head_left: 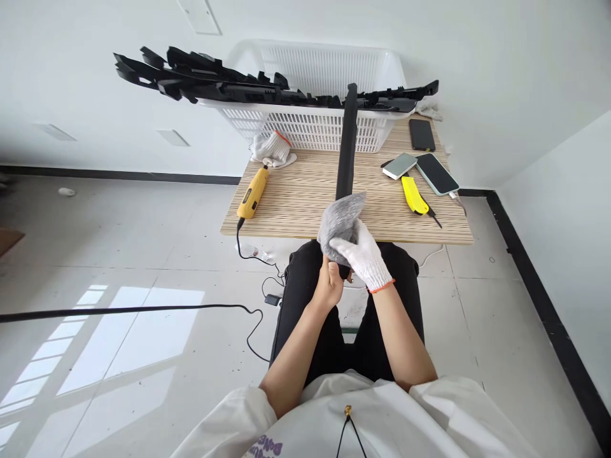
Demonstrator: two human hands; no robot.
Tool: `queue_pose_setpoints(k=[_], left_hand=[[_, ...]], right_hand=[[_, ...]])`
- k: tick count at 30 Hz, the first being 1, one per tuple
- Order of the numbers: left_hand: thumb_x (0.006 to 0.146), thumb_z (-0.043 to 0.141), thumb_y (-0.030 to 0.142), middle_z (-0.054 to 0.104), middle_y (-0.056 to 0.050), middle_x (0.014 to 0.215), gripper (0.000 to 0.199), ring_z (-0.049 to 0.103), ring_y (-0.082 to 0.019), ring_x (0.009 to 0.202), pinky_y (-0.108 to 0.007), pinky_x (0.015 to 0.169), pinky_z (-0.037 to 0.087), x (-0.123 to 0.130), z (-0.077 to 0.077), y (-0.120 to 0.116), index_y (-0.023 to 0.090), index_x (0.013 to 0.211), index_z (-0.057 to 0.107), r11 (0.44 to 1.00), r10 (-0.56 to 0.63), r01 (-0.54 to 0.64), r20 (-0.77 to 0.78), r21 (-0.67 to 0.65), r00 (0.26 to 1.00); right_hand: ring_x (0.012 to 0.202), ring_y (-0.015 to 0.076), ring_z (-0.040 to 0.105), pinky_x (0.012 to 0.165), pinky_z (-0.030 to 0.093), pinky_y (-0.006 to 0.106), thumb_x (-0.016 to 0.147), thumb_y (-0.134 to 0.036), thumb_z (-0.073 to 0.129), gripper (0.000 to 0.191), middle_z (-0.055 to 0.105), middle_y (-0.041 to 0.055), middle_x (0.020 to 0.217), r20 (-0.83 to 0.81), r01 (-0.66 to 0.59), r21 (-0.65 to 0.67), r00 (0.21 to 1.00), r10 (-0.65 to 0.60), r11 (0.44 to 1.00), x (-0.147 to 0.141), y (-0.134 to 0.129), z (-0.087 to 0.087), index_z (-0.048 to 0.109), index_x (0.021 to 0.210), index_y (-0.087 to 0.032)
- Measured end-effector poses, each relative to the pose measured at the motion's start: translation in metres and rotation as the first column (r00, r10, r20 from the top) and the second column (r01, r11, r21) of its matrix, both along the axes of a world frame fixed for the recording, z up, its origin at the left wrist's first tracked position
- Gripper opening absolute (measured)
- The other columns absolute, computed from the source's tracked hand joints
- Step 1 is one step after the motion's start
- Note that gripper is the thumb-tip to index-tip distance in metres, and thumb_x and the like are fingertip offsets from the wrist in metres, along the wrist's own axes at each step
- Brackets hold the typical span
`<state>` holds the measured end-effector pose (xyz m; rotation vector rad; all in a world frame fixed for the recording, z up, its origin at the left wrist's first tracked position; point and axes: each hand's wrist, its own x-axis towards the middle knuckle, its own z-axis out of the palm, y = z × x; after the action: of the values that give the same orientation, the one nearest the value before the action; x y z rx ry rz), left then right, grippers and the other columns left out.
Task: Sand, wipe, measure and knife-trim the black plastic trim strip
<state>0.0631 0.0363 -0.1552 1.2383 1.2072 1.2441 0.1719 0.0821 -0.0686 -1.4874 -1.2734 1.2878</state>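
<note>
One strip (348,143), one cloth (340,222), one tool (253,193).
Left hand (329,285) grips strip; gloved right hand (365,257) clamps cloth on it; tool label illegible.

Can't see much of the R hand's (366,257) fingers: the grey cloth (340,222) covers most of 'em, & it also hides the stretch of black strip (348,140) it's wrapped over. L hand's (329,284) fingers mostly tucked behind the strip's near end, so grip's only part visible. Black parts (229,86) overlap too much to count; they block some of the basket's (305,130) front rim. Label on yellow tool (252,194) too tiny to read. Knife's (414,196) far end is under the small box (400,166). Black cable (143,310) & brown item (9,242) cut off at far L; shirt lettering (265,446) cut off below.
</note>
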Motion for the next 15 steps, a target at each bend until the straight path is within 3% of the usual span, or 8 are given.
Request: queue_pose_setpoints(k=[2,5,7,10,12,15], left_hand=[[0.091,0.027,0.076,0.063,-0.016,0.119,0.08,0.065,-0.024,0.092,-0.04,0.082,0.057,0.0,0.003,0.0,0.019,0.147,0.039,1.0,-0.01,0.01,0.001,-0.001,1.0],[0.089,0.028,0.079,0.064,-0.015,0.115,0.083,0.062,-0.017,0.074,-0.032,0.066,0.055,0.001,0.007,0.0,0.022,0.149,0.034,0.999,-0.032,0.033,0.03,-0.034,0.999],[0.087,0.028,0.082,0.066,-0.012,0.102,0.084,0.058,-0.015,0.063,-0.03,0.058,0.052,0.001,0.009,0.0,0.02,0.142,0.042,0.997,-0.035,0.038,0.041,-0.069,0.999],[0.084,0.027,0.085,0.062,-0.008,0.079,0.083,0.055,-0.016,0.059,-0.031,0.058,0.051,0.002,0.012,0.0,0.015,0.117,0.058,0.995,-0.021,0.026,0.05,-0.099,0.999],[0.084,0.029,0.085,0.063,-0.008,0.082,0.082,0.056,-0.016,0.059,-0.032,0.058,0.052,0.003,0.015,0.001,0.016,0.118,0.057,0.995,-0.003,0.011,0.085,-0.095,0.996],[0.082,0.036,0.085,0.065,-0.011,0.1,0.082,0.059,-0.016,0.064,-0.03,0.056,0.05,0.004,0.02,0.001,0.02,0.13,0.052,0.996,0.027,-0.013,0.155,-0.093,0.988]], right_hand=[[0.103,0.0258,0.066,0.084,0.057,0.039,0.079,-0.047,0.071,0.062,0.068,0.0066,0.12,0.027,-0.026,0.045,0.999,0.024,0.999,0.001,0.0,0.003,0.053,0.135,-0.027],[0.103,0.0237,0.066,0.09,0.054,0.038,0.09,-0.044,0.057,0.035,0.07,0.0047,0.111,0.063,-0.004,0.101,0.998,-0.002,0.995,0.002,0.0,0.006,0.062,0.119,-0.026],[0.095,0.0232,0.068,0.081,0.057,0.036,0.086,-0.045,0.063,0.037,0.07,0.0048,0.109,0.068,-0.017,0.059,0.998,0.013,0.998,0.003,-0.001,0.007,0.062,0.118,-0.026],[0.074,0.021,0.068,0.053,0.055,0.03,0.076,-0.048,0.075,0.054,0.069,0.006,0.109,0.054,-0.08,-0.057,0.995,0.083,0.995,0.002,-0.003,0.007,0.058,0.122,-0.028],[0.062,0.0184,0.065,0.04,0.047,0.025,0.082,-0.053,0.067,0.042,0.068,0.0061,0.101,0.052,-0.094,-0.097,0.994,0.099,0.991,0.002,-0.005,0.008,0.06,0.114,-0.026],[0.057,0.0169,0.063,0.036,0.045,0.024,0.092,-0.055,0.051,0.035,0.066,0.0062,0.091,0.039,-0.083,-0.097,0.995,0.087,0.992,0.001,-0.006,0.009,0.062,0.101,-0.023]])
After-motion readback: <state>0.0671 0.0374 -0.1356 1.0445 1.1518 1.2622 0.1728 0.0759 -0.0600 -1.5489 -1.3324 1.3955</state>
